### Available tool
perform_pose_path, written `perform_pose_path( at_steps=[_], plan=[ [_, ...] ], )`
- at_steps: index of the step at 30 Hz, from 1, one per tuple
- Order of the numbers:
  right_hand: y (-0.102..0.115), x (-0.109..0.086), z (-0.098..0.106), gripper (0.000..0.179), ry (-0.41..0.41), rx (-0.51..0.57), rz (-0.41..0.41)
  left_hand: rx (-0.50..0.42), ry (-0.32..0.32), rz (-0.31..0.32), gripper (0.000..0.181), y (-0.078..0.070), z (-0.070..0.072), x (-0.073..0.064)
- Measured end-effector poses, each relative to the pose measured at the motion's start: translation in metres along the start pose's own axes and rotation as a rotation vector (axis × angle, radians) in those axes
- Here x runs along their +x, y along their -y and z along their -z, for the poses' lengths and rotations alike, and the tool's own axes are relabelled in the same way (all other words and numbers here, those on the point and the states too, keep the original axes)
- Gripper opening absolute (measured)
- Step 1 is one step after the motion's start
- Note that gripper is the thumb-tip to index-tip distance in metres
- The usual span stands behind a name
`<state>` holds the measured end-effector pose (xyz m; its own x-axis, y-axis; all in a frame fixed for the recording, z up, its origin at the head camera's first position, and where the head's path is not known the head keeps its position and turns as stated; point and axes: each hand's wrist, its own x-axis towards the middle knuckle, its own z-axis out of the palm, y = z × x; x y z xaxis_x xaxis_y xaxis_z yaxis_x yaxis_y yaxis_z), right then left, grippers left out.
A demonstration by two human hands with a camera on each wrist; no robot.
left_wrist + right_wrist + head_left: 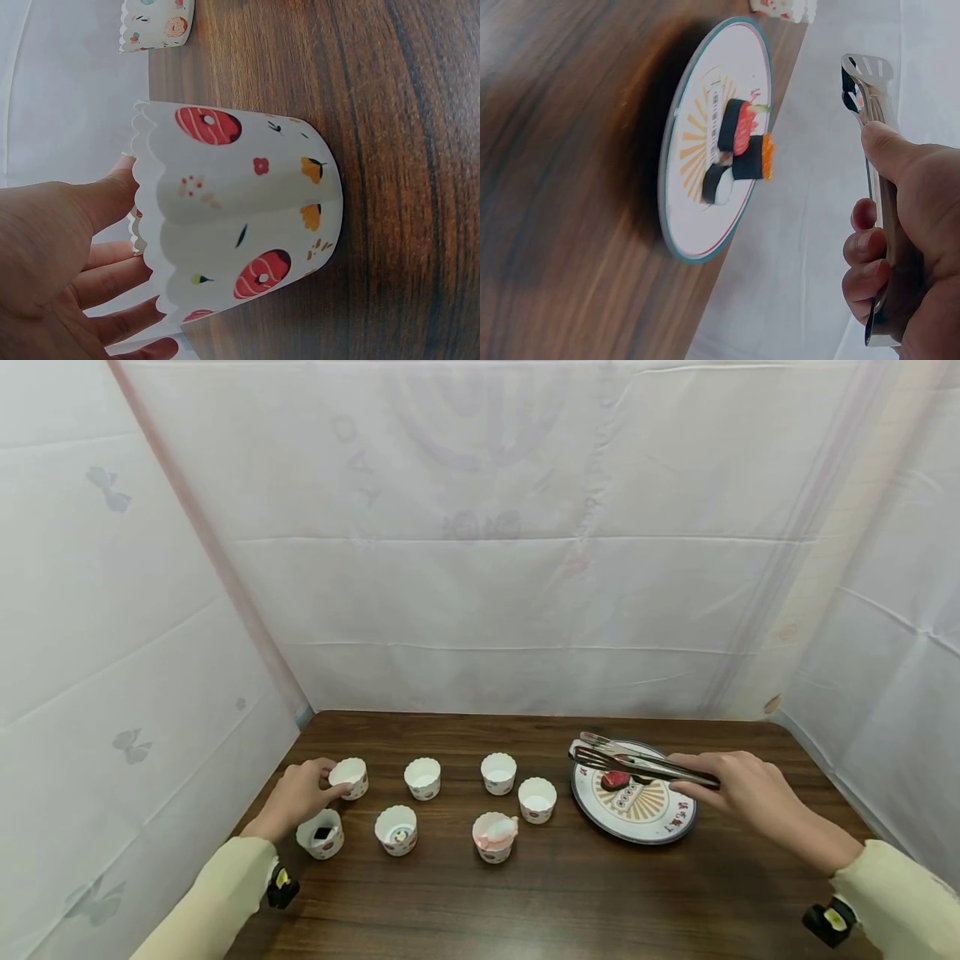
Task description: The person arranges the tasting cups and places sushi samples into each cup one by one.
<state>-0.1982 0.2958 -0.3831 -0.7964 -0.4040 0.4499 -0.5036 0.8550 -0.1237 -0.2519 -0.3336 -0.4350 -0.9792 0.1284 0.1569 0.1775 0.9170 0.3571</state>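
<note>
Pinching a paper cup [351,782] on the table [420,902], the left hand [297,793] worked opposite the right hand [741,781], fingers clamped round tongs [642,767]; only the right wrist view clearly showed the plate's [651,828] three sushi pieces [748,159].

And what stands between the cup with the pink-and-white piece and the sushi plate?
One white paper cup stands there, just left of the plate; the head view shows it.
</note>
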Motion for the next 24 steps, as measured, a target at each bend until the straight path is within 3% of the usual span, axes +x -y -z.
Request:
perform_pose_path(
  at_steps=[11,24],
  plan=[
    [0.02,0.028,-0.009,0.04,-0.012,0.051,0.071,0.002,0.0,0.008,0.046,-0.003,0.001,-0.001],
    [0.048,0.062,-0.021,0.039,0.035,0.083,0.118,0.003,0.016,0.021,0.047,-0.006,0.003,-0.001]
  ],
)
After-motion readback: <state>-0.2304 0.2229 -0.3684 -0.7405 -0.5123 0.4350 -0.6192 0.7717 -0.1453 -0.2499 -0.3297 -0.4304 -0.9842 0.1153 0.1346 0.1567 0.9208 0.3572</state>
